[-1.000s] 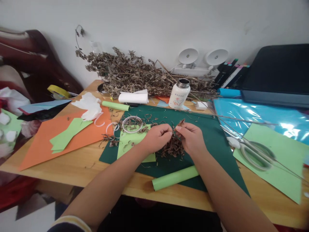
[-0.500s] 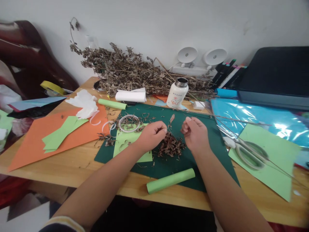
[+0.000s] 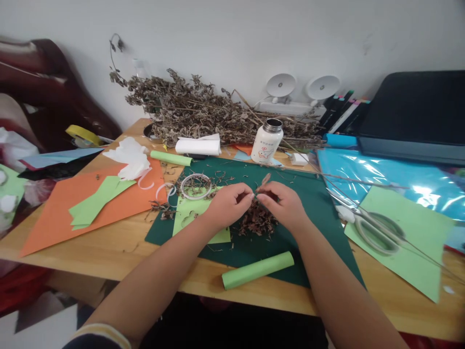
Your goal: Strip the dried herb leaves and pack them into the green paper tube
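Observation:
My left hand (image 3: 232, 204) pinches a thin dried sprig (image 3: 265, 181) above the middle of the green mat (image 3: 308, 232). Close against it, my right hand (image 3: 281, 202) is closed at the same sprig, thumb and fingertips together. A brown withered leaf on the sprig sticks up between the hands. Just below lies a heap of crumbled dried leaves (image 3: 258, 222). Left of the hands, a light green sheet (image 3: 191, 215) carries leaf bits and a white tape ring (image 3: 196, 186). Nearer me rests a rolled green paper tube (image 3: 257, 270).
Behind the mat stand a white bottle (image 3: 267, 141) and a long bundle of dried plants (image 3: 207, 109). Scissors (image 3: 379, 234) lie on green paper at right, beside blue plastic packaging (image 3: 385, 177). Orange paper (image 3: 54, 228) and crumpled white tissue (image 3: 129, 157) are at left.
My right hand has moved left to meet my left hand at the sprig, its fingers now pinched there. My left hand has stayed nearly in place. The view has shifted slightly.

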A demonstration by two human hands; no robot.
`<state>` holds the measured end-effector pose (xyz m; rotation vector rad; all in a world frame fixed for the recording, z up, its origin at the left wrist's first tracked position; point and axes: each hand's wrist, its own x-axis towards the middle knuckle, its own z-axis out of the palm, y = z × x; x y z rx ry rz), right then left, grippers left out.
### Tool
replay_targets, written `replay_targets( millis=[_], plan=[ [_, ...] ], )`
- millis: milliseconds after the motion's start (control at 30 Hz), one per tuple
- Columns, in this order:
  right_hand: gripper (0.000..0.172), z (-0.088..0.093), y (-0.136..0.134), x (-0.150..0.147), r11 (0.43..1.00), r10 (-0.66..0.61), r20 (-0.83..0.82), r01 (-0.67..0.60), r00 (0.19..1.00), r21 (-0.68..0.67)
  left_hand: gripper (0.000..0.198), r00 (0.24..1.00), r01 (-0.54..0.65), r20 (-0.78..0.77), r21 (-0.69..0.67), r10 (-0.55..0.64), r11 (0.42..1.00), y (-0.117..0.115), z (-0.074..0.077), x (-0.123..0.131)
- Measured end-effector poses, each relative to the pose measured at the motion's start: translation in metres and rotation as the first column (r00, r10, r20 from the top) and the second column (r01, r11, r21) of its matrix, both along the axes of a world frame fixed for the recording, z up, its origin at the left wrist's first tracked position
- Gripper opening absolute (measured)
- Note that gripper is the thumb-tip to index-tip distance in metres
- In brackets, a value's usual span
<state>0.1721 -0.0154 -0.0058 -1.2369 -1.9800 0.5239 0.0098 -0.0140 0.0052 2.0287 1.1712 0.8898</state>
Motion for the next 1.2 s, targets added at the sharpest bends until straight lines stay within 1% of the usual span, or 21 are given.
replay_targets(
  millis=[67,133,167,200,267,333,433,533,667,767,867,967,1100,1133,1200],
  plan=[
    [0.023,-0.0001,-0.0002,0.0,0.993,0.002,-0.16,-0.02,0.987,-0.112,0.016,1.0,0.008,-0.028,-0.006,-0.008,1.0,-0.0008,0.0009,0.0003],
    [0.027,-0.001,-0.0003,-0.001,0.967,0.033,-0.281,-0.102,0.959,-0.234,0.017,0.999,0.022,-0.028,-0.002,-0.022,1.0,-0.0016,0.0017,0.0005],
    [0.028,-0.0016,-0.0003,-0.0017,0.951,0.046,-0.329,-0.142,0.943,-0.273,0.018,0.999,0.027,-0.026,0.002,-0.027,1.0,-0.002,0.002,0.0005],
    [0.028,-0.0023,-0.0002,-0.0023,0.941,0.047,-0.37,-0.165,0.928,-0.294,0.018,0.999,0.029,-0.024,0.002,-0.029,1.0,-0.0023,0.0024,0.0005],
    [0.022,-0.0035,0.0001,-0.0032,0.941,0.023,-0.428,-0.164,0.904,-0.295,0.019,0.999,0.033,-0.018,-0.017,-0.033,0.999,-0.0028,0.0029,0.0005],
    [0.015,-0.004,0.0004,-0.0034,0.953,-0.016,-0.449,-0.122,0.894,-0.277,0.02,0.999,0.044,-0.009,-0.045,-0.044,0.998,-0.0031,0.0032,0.0006],
    [0.013,-0.0031,0.0007,-0.0034,0.964,-0.05,-0.442,-0.073,0.896,-0.257,0.021,0.998,0.063,0.004,-0.074,-0.063,0.995,-0.0032,0.0026,0.0011],
    [0.012,-0.0009,0.0005,-0.0039,0.968,-0.039,-0.426,-0.072,0.904,-0.241,0.02,0.998,0.066,0.005,-0.074,-0.065,0.995,-0.0025,0.0009,0.0014],
    [0.013,0.002,-0.0005,-0.0043,0.971,-0.036,-0.346,-0.048,0.937,-0.233,0.019,0.998,0.07,0.006,-0.081,-0.07,0.994,-0.0018,-0.0003,0.0017],
    [0.013,0.0033,-0.0014,-0.0044,0.971,-0.037,-0.3,-0.036,0.953,-0.236,0.019,0.996,0.087,0.045,-0.116,-0.082,0.989,-0.0019,0.0005,0.0019],
    [0.014,0.0027,-0.0014,-0.0049,0.969,-0.01,-0.305,-0.066,0.952,-0.239,0.018,0.991,0.105,0.101,-0.157,-0.09,0.982,-0.0021,0.0016,0.0019],
    [0.015,-0.0007,-0.0001,-0.0041,0.964,-0.028,-0.393,-0.079,0.919,-0.252,0.016,0.981,0.14,0.166,-0.216,-0.104,0.966,-0.0016,0.0018,0.0014],
    [0.013,-0.0034,0.0028,0.001,0.948,-0.145,-0.569,-0.05,0.809,-0.313,0.014,0.954,0.18,0.285,-0.309,-0.09,0.934,-0.0004,0.0011,0.0008],
    [0.013,-0.003,0.0031,0.0022,0.939,-0.153,-0.59,-0.068,0.792,-0.336,0.013,0.943,0.19,0.323,-0.335,-0.078,0.923,-0.0002,0.001,0.0008],
    [0.014,-0.0017,0.003,0.003,0.906,-0.134,-0.61,-0.153,0.781,-0.395,0.014,0.914,0.223,0.4,-0.376,-0.059,0.899,0.0002,0.0007,0.001]
  ],
)
